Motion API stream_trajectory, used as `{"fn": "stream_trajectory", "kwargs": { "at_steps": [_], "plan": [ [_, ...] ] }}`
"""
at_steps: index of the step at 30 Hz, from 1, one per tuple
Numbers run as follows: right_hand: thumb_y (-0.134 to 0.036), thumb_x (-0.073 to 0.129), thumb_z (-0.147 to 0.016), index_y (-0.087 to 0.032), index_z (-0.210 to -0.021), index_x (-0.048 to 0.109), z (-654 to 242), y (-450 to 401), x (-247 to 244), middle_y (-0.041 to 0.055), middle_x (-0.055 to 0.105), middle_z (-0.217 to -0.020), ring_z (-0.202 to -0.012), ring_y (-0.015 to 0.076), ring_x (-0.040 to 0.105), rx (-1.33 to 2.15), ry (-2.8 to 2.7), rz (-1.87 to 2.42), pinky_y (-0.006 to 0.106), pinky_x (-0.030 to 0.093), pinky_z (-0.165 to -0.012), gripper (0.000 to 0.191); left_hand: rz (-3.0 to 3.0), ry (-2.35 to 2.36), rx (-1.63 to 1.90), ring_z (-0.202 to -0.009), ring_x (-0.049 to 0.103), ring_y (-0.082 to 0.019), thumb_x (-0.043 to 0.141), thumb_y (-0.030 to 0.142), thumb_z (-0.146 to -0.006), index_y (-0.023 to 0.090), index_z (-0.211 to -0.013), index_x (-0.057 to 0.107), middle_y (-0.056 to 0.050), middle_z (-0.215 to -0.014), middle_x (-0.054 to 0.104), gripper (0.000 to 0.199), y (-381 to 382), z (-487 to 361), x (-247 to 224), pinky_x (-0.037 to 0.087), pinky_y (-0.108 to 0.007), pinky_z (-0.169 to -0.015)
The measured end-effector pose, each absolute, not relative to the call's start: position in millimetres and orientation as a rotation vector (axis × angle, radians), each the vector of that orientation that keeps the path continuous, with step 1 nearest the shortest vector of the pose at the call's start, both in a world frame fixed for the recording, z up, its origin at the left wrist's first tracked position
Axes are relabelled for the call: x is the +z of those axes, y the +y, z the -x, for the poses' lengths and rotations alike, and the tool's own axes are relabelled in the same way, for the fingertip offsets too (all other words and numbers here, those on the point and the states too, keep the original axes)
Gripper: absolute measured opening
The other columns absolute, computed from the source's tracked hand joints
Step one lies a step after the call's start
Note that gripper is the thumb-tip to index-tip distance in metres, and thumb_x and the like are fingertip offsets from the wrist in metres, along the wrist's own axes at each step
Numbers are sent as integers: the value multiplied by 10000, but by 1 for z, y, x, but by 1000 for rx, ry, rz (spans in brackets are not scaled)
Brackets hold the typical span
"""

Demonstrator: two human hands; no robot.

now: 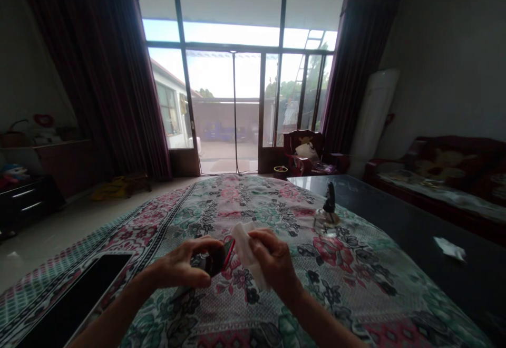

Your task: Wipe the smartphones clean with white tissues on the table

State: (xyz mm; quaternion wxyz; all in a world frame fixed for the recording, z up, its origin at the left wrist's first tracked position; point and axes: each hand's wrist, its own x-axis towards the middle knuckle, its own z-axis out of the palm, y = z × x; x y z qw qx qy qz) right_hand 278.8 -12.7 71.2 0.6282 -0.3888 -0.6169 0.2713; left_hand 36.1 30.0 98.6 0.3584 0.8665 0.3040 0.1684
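Observation:
Above the patterned tablecloth (276, 306), my left hand (187, 263) grips a small dark object with a bright red edge (228, 255) between thumb and fingers. Its exact kind I cannot make out. Close beside it, my right hand (272, 258) is closed on a crumpled white tissue (245, 248). The tissue hangs down below the fingers, and its upper end is at the red edge; whether they touch is unclear. Beyond my right hand stands a clear glass bottle (327, 225) with a black top (329, 199).
A tablet-like device with a black screen (79, 295) lies to the left. On the dark glossy table (399, 242) at right is another crumpled white tissue (450, 249). A wooden chair (290, 153), a sofa (446, 166) and glass doors (233, 110) stand farther back.

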Motion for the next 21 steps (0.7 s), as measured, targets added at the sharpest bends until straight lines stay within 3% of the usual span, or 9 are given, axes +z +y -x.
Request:
{"fn": "stream_trajectory", "kwargs": {
  "at_steps": [11, 21],
  "plan": [
    [-225, 620, -822, -226, -914, 753, -253, -36, 76, 52, 662, -854, -784, 149, 626, 628, -1528, 768, 260, 504, -704, 162, -2100, 727, 533, -935, 566, -215, 669, 512, -705, 201, -1024, 666, -22, -1020, 643, 445, 25, -42, 105, 469, -316, -849],
    [-224, 622, -818, -216, -891, 759, -256, -35, 74, 54, 660, -826, -775, 153, 626, 625, -1503, 798, 249, 495, -686, 156, -2111, 808, 551, -992, 566, -236, 722, 449, -645, 231, -1143, 634, -16, -1079, 649, 550, 28, -41, 98, 462, -342, -895]
  ]
}}
